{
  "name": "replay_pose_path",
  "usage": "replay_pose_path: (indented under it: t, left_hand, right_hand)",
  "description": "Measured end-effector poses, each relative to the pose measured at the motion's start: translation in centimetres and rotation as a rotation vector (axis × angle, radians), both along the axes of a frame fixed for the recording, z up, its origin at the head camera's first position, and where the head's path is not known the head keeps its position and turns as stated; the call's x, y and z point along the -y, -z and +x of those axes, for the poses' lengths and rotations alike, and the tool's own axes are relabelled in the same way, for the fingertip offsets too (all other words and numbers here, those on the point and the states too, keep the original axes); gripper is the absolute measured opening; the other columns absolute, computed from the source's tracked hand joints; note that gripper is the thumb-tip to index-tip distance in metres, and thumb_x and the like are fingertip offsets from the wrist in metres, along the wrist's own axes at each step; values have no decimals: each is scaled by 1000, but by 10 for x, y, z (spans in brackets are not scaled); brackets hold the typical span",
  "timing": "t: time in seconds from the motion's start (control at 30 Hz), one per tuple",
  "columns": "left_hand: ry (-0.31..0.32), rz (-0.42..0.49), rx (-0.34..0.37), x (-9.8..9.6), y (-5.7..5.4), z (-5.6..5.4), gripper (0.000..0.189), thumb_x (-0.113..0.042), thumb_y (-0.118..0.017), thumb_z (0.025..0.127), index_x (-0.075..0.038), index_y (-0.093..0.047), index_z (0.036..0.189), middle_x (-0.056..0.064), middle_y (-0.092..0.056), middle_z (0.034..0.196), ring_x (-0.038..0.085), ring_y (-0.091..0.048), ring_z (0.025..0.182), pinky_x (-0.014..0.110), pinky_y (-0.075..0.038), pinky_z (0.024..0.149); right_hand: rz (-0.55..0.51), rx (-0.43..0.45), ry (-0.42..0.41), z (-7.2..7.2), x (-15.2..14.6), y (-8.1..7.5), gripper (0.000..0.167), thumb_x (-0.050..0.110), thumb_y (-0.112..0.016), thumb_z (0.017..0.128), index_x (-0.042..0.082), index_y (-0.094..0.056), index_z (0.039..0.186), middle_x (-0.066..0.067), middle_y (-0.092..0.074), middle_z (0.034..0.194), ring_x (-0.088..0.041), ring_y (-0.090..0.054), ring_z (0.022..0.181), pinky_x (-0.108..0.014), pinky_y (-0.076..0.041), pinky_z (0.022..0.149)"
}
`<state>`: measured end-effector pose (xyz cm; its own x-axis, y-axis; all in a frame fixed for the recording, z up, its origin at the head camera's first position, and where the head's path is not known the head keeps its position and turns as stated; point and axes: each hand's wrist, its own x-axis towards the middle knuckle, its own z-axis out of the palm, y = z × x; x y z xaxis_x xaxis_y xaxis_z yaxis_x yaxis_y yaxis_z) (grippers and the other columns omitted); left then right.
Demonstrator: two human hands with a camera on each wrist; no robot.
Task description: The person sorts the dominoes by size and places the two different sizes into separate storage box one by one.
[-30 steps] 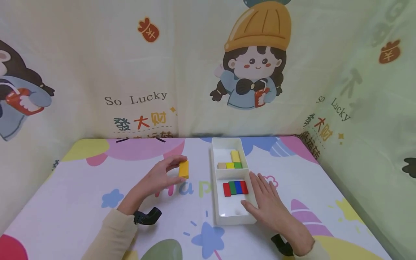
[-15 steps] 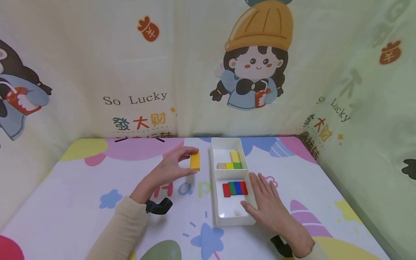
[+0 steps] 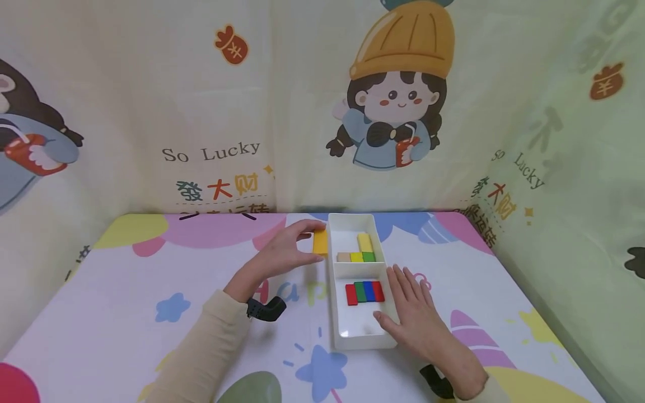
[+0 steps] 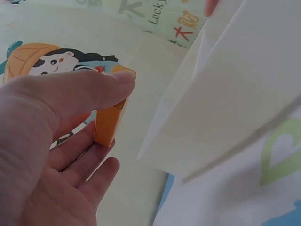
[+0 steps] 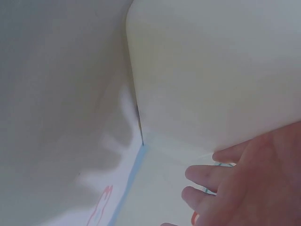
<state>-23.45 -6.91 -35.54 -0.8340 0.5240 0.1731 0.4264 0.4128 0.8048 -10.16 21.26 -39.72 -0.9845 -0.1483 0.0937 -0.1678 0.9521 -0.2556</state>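
In the head view my left hand (image 3: 279,254) pinches an orange-yellow block (image 3: 319,242) between thumb and fingertips, right beside the left wall of a white two-part box (image 3: 367,342). The left wrist view shows the thumb across one end of the block (image 4: 108,125), with the box wall (image 4: 221,113) a short gap to the right. My right hand (image 3: 418,322) rests against the box's right side, fingers straight, thumb over the rim. The far compartment holds a pale yellow block (image 3: 365,243) behind a row of beige, yellow and green (image 3: 369,257) ones.
Red, green, blue (image 3: 369,291) and red blocks lie side by side in the near compartment. A divider (image 3: 359,262) separates the two parts. The patterned tabletop (image 3: 116,302) ends at a printed cloth backdrop (image 3: 302,112), which also runs along the right.
My left hand has carried the orange-yellow block rightward and a little farther back, from over the table to the box's left wall. The right hand and the box have stayed put.
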Motion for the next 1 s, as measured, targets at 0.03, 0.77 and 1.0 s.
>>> replay_pose_path:
  t: [0.03, 0.77, 1.0]
  left_hand:
    - [9, 2, 0, -3, 0, -1, 64, -21, -79, 84, -15, -51, 141, -2, -54, 142, 20, -51, 132, 41, -43, 111]
    - [42, -9, 104, -62, 5, -35, 67, -18, -78, 85, -14, -48, 145, 3, -52, 146, 23, -50, 135, 40, -47, 107]
    - [67, -56, 124, -76, 1, -46, 68, -11, -77, 85, -8, -45, 145, 7, -51, 146, 24, -51, 134, 38, -44, 110]
  right_hand:
    - [-3, 5, 0, 0, 0, 0, 92, 55, -60, 88, 10, -20, 158, -13, -19, 165, -41, -13, 152, -70, -13, 116]
    - [-12, 28, 8, 1, -4, 1, 93, 59, -58, 89, 14, -17, 159, -10, -18, 166, -39, -14, 152, -70, -13, 116]
    - [-35, 45, -1, 0, -4, -1, 93, 57, -58, 90, 13, -15, 159, -11, -17, 166, -39, -14, 152, -70, -13, 116]
